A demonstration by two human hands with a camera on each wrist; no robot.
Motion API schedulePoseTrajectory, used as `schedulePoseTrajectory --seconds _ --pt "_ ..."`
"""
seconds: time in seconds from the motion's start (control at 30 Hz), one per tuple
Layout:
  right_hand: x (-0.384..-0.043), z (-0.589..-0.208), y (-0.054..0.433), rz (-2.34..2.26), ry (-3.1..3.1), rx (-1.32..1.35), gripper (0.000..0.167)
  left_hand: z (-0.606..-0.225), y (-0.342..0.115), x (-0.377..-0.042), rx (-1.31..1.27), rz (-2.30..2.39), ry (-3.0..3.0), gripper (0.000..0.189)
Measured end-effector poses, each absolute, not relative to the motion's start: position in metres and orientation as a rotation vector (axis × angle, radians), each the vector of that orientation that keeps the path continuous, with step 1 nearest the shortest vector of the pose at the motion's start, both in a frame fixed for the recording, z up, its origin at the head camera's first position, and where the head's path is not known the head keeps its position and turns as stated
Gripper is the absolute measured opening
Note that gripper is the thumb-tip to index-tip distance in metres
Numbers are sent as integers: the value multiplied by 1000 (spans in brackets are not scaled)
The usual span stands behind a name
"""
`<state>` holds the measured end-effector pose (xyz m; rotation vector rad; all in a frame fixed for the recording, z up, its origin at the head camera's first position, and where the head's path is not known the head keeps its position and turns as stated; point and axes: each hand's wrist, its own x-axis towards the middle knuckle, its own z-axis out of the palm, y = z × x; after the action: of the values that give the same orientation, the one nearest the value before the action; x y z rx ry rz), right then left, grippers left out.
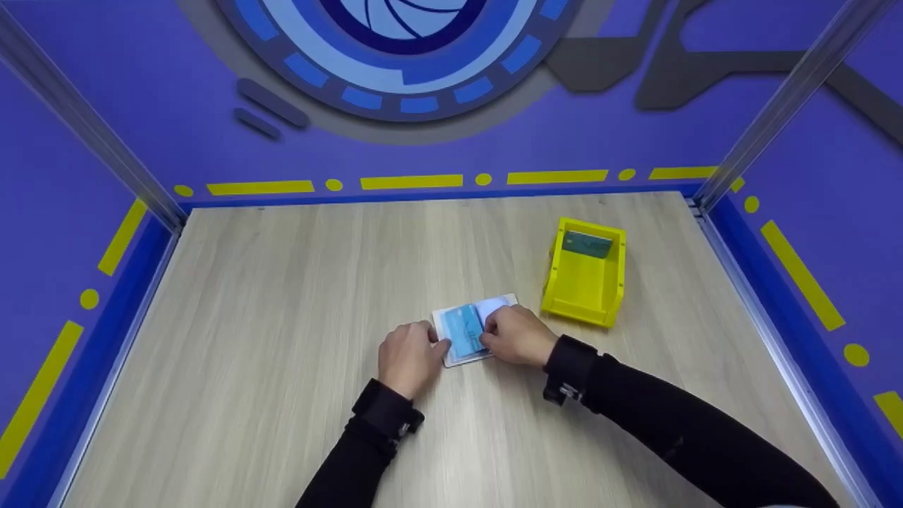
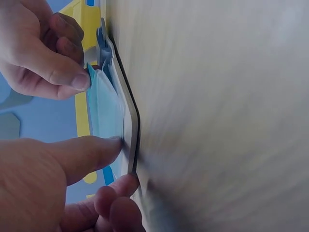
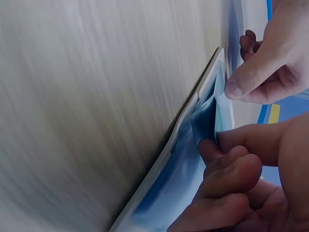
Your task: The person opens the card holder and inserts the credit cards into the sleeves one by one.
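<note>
Blue card [image 1: 462, 328], frame centre: right hand [image 1: 518, 336] is pinching its edge, left hand [image 1: 409, 358] gripping holder [image 1: 491, 306]; next move likely needing holder steady.

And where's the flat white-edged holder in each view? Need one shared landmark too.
Head: white-edged holder a little below centre, between the hands.
Left wrist: white-edged holder left of centre, nearly edge-on, running top to bottom.
Right wrist: white-edged holder slants from upper right of centre to the bottom edge.
Shared landmark: the right hand, at the holder's right in head, upper left in left wrist, lower right in right wrist.
</note>
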<state>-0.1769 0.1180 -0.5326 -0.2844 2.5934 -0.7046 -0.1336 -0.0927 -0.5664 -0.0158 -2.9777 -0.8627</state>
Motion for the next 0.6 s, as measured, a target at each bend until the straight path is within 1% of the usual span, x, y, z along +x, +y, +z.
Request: schedulePoseTrajectory --seconds 0.17,0.4,0.6 --pt "-176 -531 113 -685 2571 -317 27 -567 -92 -134 -33 -852 -2958 24" --pt "-175 -533 108 -645 2605 -392 21 -565 -92 -133 -19 -874 -2968 25" --pt "-170 -535 102 -610 2616 -481 22 -564 -95 -134 -12 -854 -2976 29"
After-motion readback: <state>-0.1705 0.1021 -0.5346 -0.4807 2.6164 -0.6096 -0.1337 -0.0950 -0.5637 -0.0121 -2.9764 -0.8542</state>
